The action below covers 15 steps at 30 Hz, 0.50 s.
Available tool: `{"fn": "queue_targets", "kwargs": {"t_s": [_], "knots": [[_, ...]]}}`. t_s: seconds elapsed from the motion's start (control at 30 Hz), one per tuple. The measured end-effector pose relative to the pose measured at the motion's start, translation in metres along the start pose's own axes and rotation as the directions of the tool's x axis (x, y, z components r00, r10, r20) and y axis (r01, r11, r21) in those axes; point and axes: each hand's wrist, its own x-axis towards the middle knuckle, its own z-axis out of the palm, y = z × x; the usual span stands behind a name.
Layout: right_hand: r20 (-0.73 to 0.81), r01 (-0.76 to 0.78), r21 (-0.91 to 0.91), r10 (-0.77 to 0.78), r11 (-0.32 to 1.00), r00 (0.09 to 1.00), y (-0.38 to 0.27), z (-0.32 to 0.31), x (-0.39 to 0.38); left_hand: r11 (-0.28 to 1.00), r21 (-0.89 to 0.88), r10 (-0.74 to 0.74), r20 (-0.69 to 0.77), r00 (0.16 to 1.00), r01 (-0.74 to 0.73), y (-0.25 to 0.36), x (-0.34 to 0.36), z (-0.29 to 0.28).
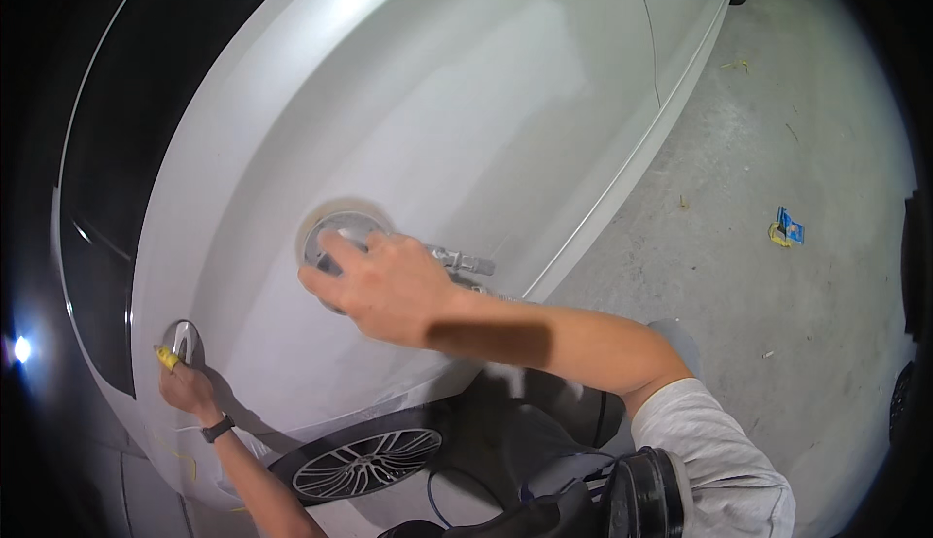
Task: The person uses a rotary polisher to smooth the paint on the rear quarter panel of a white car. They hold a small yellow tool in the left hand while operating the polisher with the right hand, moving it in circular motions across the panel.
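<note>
My right hand (394,280) is closed over the top of a round air sander (342,221), whose pad lies against a white car door panel (437,139). A metal air fitting (468,262) sticks out from the sander to the right of my fingers. At lower left, my left hand (188,388) is closed around the end of the car's door handle (184,340), its fingertips partly hidden. A bit of yellow tape (168,356) shows at those fingers. There is a dark band (218,428) on my left wrist.
A wheel with many spokes (369,462) sits below the panel, near my forearms. Dark window glass (136,149) runs along the left. On the grey concrete floor (719,295) at right lies a blue and yellow wrapper (786,228). A dark blue hose (442,499) hangs near my body.
</note>
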Motion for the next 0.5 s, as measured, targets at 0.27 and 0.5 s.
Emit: {"fn": "queue_targets", "kwargs": {"t_s": [0.27,0.5], "knots": [[-0.356,-0.333,0.007,0.314,0.943,0.88,0.156,-0.097,0.003,0.988,0.116,-0.093,-0.087,0.992,0.103,0.0,-0.002,0.003],[-0.533,-0.478,-0.035,0.388,0.878,0.752,0.249,-0.157,-0.001,0.992,0.093,-0.072,-0.147,0.987,0.086,-0.029,-0.006,0.016]]}}
